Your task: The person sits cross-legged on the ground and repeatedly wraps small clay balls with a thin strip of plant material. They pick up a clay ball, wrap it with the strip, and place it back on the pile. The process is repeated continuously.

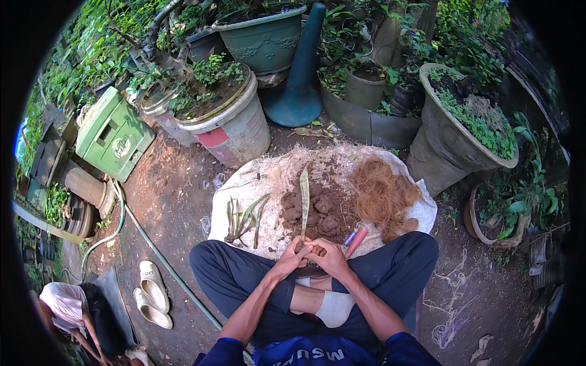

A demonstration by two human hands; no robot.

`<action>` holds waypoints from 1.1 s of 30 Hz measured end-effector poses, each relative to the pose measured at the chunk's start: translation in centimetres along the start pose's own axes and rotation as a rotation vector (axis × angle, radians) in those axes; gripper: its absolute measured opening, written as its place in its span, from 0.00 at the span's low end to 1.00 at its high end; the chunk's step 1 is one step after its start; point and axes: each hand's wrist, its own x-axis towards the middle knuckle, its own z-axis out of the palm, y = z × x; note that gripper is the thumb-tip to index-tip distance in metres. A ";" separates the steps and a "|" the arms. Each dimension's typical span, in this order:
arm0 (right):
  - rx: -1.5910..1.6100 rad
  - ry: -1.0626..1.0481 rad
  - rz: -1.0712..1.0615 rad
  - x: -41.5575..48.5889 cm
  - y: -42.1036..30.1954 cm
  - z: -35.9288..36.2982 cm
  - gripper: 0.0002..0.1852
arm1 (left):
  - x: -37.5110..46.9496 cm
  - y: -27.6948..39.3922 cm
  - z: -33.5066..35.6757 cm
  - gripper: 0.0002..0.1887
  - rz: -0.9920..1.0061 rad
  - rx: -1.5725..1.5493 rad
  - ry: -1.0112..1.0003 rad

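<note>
A long, mottled snake plant leaf stands up from my hands, its tip pointing away from me over the soil. My left hand grips it near the base. Against that same base, my right hand has its fingers closed, touching the left thumb; the fingers cover much of what they pinch. Dark, clumpy soil lies just beyond on a white woven sack. Left of the soil are several more snake plant leaves. A heap of brown coconut fibre sits at the right, with a pink-handled tool beside my right hand.
Large planted pots and a flared clay-coloured pot border the sack. A green plastic box, a garden hose and pale slippers are at left. Another person bends low at lower left. Tangled string lies at right.
</note>
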 end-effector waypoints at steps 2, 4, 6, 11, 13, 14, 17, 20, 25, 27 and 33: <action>0.073 -0.024 0.015 0.0 0.1 0.0 0.16 | 0.0 0.1 0.0 0.10 -0.016 -0.062 -0.015; 0.169 -0.070 0.060 0.2 0.4 0.0 0.17 | -0.1 0.1 0.2 0.11 -0.015 -0.122 -0.017; 0.360 -0.079 0.043 0.3 0.7 0.2 0.19 | -0.1 0.2 0.3 0.12 0.019 -0.126 -0.002; 0.601 -0.117 0.290 0.8 1.1 -0.2 0.22 | -0.4 0.1 0.6 0.16 0.121 -0.059 0.009; 0.566 -0.162 0.417 0.7 1.0 -0.4 0.22 | -0.5 -0.1 1.0 0.19 0.128 0.007 -0.002; 0.596 -0.254 0.501 0.6 1.0 -0.6 0.22 | -0.5 -0.2 1.0 0.21 0.144 0.022 -0.019; 0.670 -0.322 0.494 0.5 0.9 -0.7 0.22 | -0.6 -0.2 0.8 0.26 0.156 0.047 -0.074; 0.620 -0.351 0.525 0.6 1.2 -0.6 0.21 | -0.7 -0.1 0.6 0.27 0.151 0.092 -0.090; 0.483 -0.300 0.464 0.5 2.1 -0.2 0.21 | -0.7 0.1 0.6 0.28 0.137 0.176 -0.048; 0.441 -0.282 0.457 0.6 2.4 0.0 0.21 | -0.7 0.2 0.7 0.28 0.159 0.168 -0.052; 0.541 -0.331 0.485 0.6 2.2 0.1 0.23 | -0.7 0.4 0.9 0.28 0.134 0.175 -0.043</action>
